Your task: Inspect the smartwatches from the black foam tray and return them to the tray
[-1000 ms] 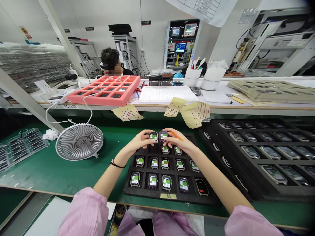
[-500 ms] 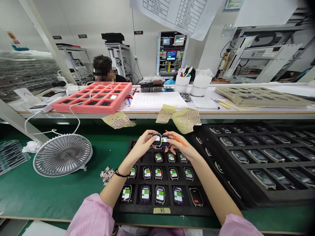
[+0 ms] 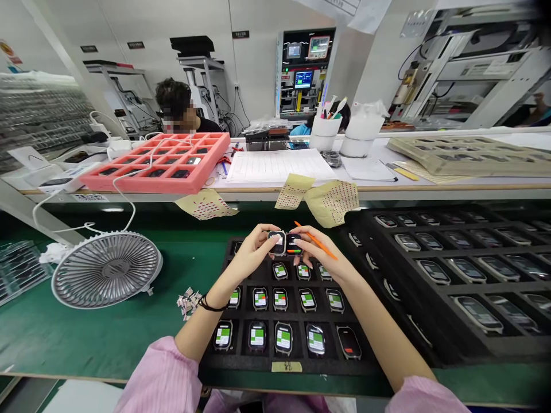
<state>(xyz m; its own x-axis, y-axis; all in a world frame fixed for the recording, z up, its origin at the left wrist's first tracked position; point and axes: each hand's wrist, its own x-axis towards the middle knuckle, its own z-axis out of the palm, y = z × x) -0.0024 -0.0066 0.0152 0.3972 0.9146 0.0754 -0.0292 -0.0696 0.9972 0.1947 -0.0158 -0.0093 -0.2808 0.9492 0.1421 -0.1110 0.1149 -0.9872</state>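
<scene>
My left hand [image 3: 252, 255] pinches a smartwatch [image 3: 277, 242] with a dark, lit screen. My right hand [image 3: 321, 252] holds a second smartwatch [image 3: 294, 244], its screen showing green and orange bars, and an orange pen [image 3: 317, 241] lies between its fingers. The two watches sit side by side, close together, above a black foam tray [image 3: 241, 365]. That tray holds several watches in rows, most with green-and-white screens, like the one [image 3: 280, 299] under my hands. One watch [image 3: 348, 342] at its front right shows a dark screen with red.
A larger black tray [image 3: 456, 287] of watches lies to the right. On the left are a grey fan [image 3: 107, 270] and small paper scraps [image 3: 187, 302]. Dotted label sheets [image 3: 331, 202] hang over the shelf edge. Above stand a pink foam tray [image 3: 142, 183] and a seated person [image 3: 176, 106].
My hands have brought the two watches closer together and turned them. The right watch's screen now shows orange and green bars. The whole view has shifted as my head moved.
</scene>
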